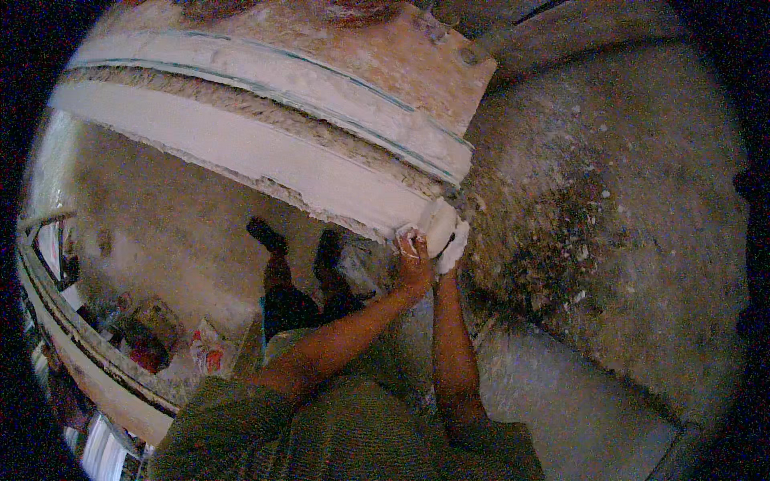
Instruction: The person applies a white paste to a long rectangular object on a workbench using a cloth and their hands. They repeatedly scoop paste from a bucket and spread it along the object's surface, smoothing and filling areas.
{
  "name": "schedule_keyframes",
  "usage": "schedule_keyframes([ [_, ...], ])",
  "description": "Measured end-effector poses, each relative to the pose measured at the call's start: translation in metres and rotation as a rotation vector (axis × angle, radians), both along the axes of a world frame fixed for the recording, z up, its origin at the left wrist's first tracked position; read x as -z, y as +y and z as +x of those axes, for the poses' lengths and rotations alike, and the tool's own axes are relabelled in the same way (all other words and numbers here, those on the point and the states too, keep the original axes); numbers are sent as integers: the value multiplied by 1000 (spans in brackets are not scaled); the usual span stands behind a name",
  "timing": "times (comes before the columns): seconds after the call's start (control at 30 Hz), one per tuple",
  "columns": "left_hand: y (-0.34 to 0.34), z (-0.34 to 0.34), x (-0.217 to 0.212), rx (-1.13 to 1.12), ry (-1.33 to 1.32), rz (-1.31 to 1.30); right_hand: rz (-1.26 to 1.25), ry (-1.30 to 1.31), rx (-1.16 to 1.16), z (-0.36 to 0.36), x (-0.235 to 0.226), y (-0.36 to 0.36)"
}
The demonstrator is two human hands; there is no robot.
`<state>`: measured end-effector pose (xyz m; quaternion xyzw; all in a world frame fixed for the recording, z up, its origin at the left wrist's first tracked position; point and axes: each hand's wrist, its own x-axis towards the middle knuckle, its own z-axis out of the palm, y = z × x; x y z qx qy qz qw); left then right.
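A long white plaster strip [241,152] runs from the upper left to the centre, lying along a wider plaster-caked board [337,72] with thin blue-green lines. My left hand [413,263] grips the strip's rounded near end [437,218] from the left, fingers curled and smeared with white. My right hand [454,247], coated in white plaster, presses against the same end from the right and below. Both forearms reach up from the lower centre. My feet in dark shoes [266,236] stand just left of the hands.
Rough grey floor [609,240] with dark stains and white plaster crumbs spreads to the right. A paler slab [561,401] lies at lower right. Bags and red-and-white packets [204,353] sit at lower left beside long curved planks [96,353].
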<state>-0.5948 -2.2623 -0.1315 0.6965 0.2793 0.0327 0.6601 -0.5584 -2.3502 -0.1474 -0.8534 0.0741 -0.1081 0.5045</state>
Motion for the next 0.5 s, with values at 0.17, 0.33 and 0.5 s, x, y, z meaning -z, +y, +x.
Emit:
schedule_keyframes([
  [0.17,-45,-22,14,-4,27,-126,44,-9,84,-32,11,-3],
  [0.33,-98,-72,-1,71,16,-386,103,4,100,-67,0,-15],
  [0.5,-111,-75,-60,61,-125,-715,139,56,63,-84,-20,-29],
])
